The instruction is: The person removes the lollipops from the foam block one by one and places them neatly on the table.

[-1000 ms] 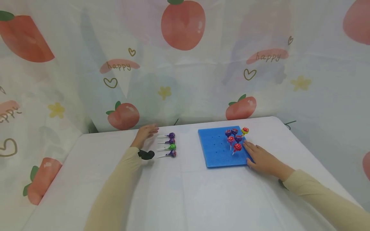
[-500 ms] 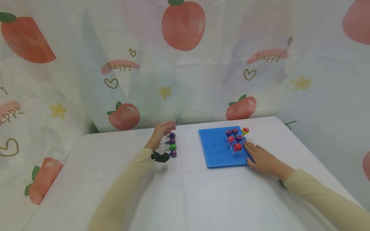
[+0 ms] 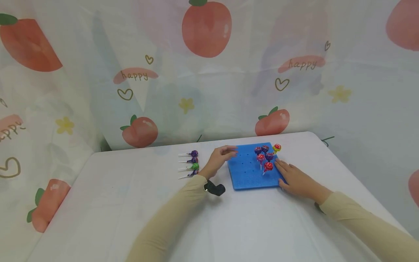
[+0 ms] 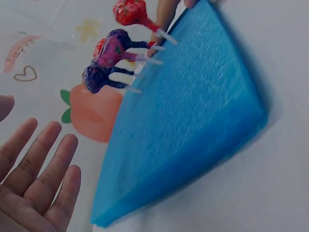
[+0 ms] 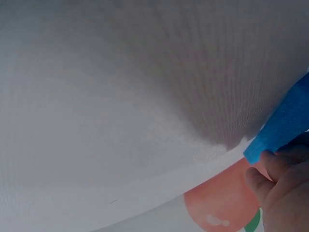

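Left hand, fingers spread and empty, hovers just off the foam on the counter, loose lollipops behind its wrist; flat right hand should steady the foam's edge.

- Blue foam board: a flat square slab with rows of small holes, lying on the white worktop.
- Six lollipops stand upright with their sticks in the board's far right corner: purple, red and one yellow-wrapped.
- Four loose lollipops lie in a row left of the board, three purple, one green, sticks pointing left.
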The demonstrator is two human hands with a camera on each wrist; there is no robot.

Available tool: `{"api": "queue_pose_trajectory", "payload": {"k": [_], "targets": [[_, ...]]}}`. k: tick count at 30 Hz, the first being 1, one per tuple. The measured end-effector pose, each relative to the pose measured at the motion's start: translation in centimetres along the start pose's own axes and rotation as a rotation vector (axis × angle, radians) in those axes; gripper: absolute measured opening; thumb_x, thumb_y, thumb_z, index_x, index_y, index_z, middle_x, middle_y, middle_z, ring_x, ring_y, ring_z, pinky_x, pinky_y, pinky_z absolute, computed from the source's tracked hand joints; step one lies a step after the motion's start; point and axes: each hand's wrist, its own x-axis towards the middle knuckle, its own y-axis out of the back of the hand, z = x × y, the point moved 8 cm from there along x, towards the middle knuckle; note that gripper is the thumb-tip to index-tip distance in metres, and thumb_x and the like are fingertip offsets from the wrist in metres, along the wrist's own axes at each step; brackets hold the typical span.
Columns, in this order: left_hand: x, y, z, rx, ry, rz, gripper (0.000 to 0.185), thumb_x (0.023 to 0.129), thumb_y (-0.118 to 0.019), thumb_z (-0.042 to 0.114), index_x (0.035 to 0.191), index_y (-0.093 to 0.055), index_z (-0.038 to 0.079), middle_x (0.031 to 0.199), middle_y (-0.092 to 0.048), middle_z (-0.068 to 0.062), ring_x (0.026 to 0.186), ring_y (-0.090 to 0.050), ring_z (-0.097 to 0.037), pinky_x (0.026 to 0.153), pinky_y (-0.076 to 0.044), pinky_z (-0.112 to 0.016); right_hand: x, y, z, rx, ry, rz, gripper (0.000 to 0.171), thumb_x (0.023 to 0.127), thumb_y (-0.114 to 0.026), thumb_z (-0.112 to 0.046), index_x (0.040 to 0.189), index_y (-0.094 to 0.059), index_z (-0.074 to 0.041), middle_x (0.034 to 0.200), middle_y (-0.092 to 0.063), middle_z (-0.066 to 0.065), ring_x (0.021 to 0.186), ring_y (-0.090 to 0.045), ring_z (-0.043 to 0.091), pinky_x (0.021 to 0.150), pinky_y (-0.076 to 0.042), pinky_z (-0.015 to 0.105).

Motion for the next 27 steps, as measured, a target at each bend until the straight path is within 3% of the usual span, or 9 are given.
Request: {"api": "queue_pose_trajectory", "payload": {"k": [8, 12, 16, 27], "targets": [[0.3, -4.6, -0.4, 0.039, 0.018, -0.029, 0.031, 0.093, -0.059, 0.021, 0.121, -0.062, 0.008, 0.118, -0.067, -0.008, 0.108, -0.063, -0.018, 0.095, -0.050, -0.029, 0.1, 0.1, 0.0, -0.003, 0.003, -0.002, 0.070, 0.092, -0.053, -0.031, 0.143, -0.027, 0.008, 0.151, -0.025, 0.027, 0.137, -0.024, 0.046, 0.110, -0.023, 0.060], [0.4, -6.4, -0.3, 0.068, -0.010, -0.039, 0.027, 0.091, -0.061, 0.021, 0.116, -0.065, 0.011, 0.114, -0.069, -0.006, 0.105, -0.064, -0.013, 0.089, -0.051, -0.023, 0.0, 0.1, 0.0, -0.005, 0.006, -0.004, 0.070, 0.091, -0.054, -0.032, 0.143, -0.027, 0.008, 0.151, -0.025, 0.027, 0.137, -0.025, 0.047, 0.110, -0.024, 0.060], [0.4, -7.7, -0.1, 0.077, -0.034, -0.042, 0.025, 0.090, -0.063, 0.019, 0.113, -0.067, 0.011, 0.114, -0.069, -0.006, 0.103, -0.065, -0.012, 0.086, -0.052, -0.019, 0.1, 0.0, 0.0, -0.009, 0.007, 0.002, 0.070, 0.091, -0.054, -0.031, 0.143, -0.028, 0.008, 0.150, -0.026, 0.027, 0.137, -0.026, 0.047, 0.109, -0.024, 0.060], [0.3, -9.8, -0.7, 0.103, -0.016, -0.059, 0.032, 0.087, -0.067, 0.015, 0.118, -0.065, 0.008, 0.108, -0.070, -0.009, 0.096, -0.068, -0.012, 0.081, -0.053, -0.017, 0.1, 0.3, -0.3, -0.015, 0.010, 0.019, 0.068, 0.091, -0.054, -0.030, 0.141, -0.030, 0.010, 0.149, -0.028, 0.028, 0.136, -0.027, 0.047, 0.109, -0.026, 0.060]]}}
